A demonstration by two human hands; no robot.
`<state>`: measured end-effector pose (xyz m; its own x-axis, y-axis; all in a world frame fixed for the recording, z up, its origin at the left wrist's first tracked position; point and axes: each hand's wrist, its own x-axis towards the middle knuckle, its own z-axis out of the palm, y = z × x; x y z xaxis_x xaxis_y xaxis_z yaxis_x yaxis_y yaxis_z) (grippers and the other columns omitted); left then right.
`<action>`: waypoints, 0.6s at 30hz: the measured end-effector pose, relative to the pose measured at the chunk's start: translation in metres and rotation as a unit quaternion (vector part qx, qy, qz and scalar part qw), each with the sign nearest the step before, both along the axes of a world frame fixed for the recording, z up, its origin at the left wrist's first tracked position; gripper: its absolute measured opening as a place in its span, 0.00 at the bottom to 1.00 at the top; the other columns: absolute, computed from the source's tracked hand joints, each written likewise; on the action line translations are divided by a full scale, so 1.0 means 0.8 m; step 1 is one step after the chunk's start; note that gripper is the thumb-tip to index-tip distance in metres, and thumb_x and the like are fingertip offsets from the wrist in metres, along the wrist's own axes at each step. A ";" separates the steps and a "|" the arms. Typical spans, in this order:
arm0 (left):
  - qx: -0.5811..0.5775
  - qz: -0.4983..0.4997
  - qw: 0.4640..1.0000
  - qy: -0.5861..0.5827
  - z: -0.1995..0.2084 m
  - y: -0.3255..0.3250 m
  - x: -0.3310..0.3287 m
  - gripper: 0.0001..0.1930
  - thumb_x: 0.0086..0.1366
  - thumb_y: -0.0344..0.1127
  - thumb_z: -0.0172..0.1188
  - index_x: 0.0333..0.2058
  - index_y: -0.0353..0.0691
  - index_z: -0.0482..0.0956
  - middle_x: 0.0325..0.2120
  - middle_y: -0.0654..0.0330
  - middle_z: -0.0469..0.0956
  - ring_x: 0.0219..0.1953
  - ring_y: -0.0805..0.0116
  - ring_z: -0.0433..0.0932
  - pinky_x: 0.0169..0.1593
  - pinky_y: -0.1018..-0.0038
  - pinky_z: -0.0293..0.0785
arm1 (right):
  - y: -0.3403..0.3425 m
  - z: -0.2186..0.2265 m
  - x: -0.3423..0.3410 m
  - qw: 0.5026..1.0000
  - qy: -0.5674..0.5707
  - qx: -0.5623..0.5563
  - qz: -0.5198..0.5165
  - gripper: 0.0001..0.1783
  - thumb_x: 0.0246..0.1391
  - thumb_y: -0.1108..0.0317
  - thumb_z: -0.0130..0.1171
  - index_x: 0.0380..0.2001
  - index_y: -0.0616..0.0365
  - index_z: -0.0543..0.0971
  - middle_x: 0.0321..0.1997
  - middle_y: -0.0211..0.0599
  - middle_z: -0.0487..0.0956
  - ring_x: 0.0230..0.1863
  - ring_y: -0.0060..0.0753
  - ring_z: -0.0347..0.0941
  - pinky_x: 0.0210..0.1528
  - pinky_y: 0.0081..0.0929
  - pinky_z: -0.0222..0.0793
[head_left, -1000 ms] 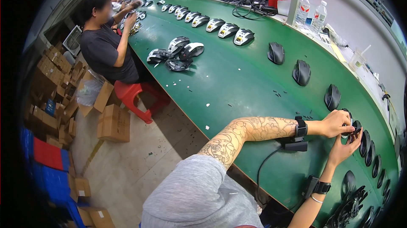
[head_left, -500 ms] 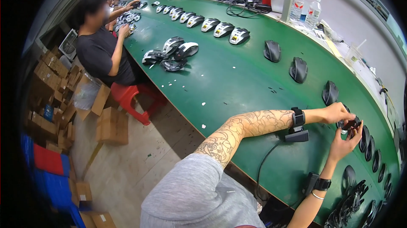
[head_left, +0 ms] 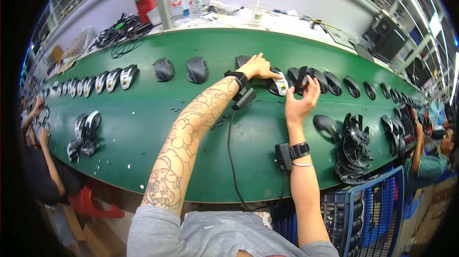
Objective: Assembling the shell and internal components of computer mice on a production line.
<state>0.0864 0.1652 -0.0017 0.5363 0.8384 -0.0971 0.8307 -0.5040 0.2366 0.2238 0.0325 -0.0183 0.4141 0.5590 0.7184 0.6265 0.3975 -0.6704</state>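
My left hand point(head_left: 258, 68) reaches over the row of computer mice with its fingers apart, the fingertips at the upper edge of a mouse with a white and black body point(head_left: 278, 85). That mouse lies on the green table and shows a small yellow patch. Just right of it, my right hand point(head_left: 303, 103) pinches a black mouse cover point(head_left: 300, 78) between thumb and fingers, tilted upward. A black mouse point(head_left: 241, 61) sits partly hidden behind my left hand. Close to my right hand stands another black mouse point(head_left: 318, 79) of the row.
White-topped mice point(head_left: 128, 76) line the left, with a cluster of mice point(head_left: 87, 130) nearer. A heap of black shells point(head_left: 354, 149) and a loose black cover point(head_left: 326, 128) lie at right. Cables run from my wrists. A blue rack point(head_left: 377, 209) stands below the edge; people work at both sides.
The view has swung right. My hands, earlier close together around a dark piece, are now slightly apart, with the white and black mouse visible between them and the black cover in my right hand.
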 end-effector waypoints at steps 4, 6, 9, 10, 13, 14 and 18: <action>0.066 0.007 0.996 -0.058 -0.015 -0.001 0.009 0.54 0.37 0.75 0.54 0.48 0.25 0.68 0.51 0.36 0.63 0.63 0.41 0.43 0.63 0.56 0.39 | -0.003 0.006 -0.007 0.999 0.037 0.009 0.011 0.33 0.35 0.77 0.59 0.52 0.53 0.68 0.54 0.53 0.63 0.53 0.52 0.63 0.52 0.38 0.62; 0.131 0.021 0.988 -0.077 -0.006 -0.013 0.013 0.53 0.34 0.66 0.66 0.50 0.24 0.64 0.47 0.37 0.67 0.59 0.42 0.55 0.60 0.57 0.51 | -0.001 -0.001 -0.004 1.000 0.008 -0.009 -0.012 0.33 0.35 0.77 0.59 0.52 0.53 0.69 0.53 0.53 0.63 0.52 0.51 0.65 0.50 0.37 0.64; -0.006 -0.012 0.933 -0.361 0.012 -0.035 0.015 0.48 0.26 0.35 0.77 0.48 0.35 0.59 0.35 0.51 0.73 0.36 0.59 0.74 0.42 0.67 0.71 | -0.004 0.002 0.001 1.000 0.022 -0.008 -0.014 0.31 0.34 0.77 0.59 0.49 0.53 0.71 0.51 0.51 0.65 0.47 0.47 0.69 0.46 0.34 0.68; -0.006 -0.014 0.934 -0.356 0.012 -0.039 0.009 0.48 0.26 0.35 0.77 0.48 0.35 0.59 0.35 0.51 0.73 0.36 0.59 0.74 0.42 0.67 0.71 | -0.005 0.004 0.000 0.999 0.030 -0.009 -0.002 0.31 0.33 0.77 0.59 0.48 0.53 0.72 0.50 0.50 0.65 0.45 0.46 0.70 0.45 0.34 0.69; -0.129 0.034 0.862 -0.489 0.024 -0.061 -0.030 0.45 0.30 0.28 0.73 0.51 0.38 0.60 0.38 0.54 0.73 0.39 0.65 0.73 0.43 0.70 0.71 | -0.008 0.008 -0.005 1.000 0.018 0.013 -0.004 0.29 0.34 0.79 0.57 0.47 0.54 0.73 0.50 0.48 0.66 0.44 0.45 0.71 0.44 0.34 0.69; -0.145 0.066 0.843 -0.514 0.023 -0.068 -0.039 0.40 0.34 0.26 0.72 0.50 0.36 0.62 0.38 0.55 0.73 0.41 0.65 0.73 0.42 0.69 0.73 | -0.007 0.007 -0.002 1.000 0.002 0.026 -0.001 0.29 0.34 0.80 0.56 0.46 0.54 0.74 0.50 0.47 0.66 0.44 0.45 0.71 0.44 0.34 0.69; -0.323 0.131 0.698 -0.625 0.014 -0.095 -0.083 0.24 0.45 0.25 0.64 0.44 0.37 0.68 0.37 0.58 0.75 0.40 0.66 0.75 0.42 0.68 0.74 | -0.002 -0.001 -0.004 0.999 0.008 0.032 0.004 0.29 0.32 0.81 0.55 0.45 0.54 0.75 0.50 0.48 0.68 0.44 0.43 0.71 0.45 0.31 0.68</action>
<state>0.0201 0.0894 0.0092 0.3773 0.9213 -0.0944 -0.1848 0.1748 0.9671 0.2205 0.0306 -0.0188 0.4221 0.5157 0.7456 0.6121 0.4446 -0.6540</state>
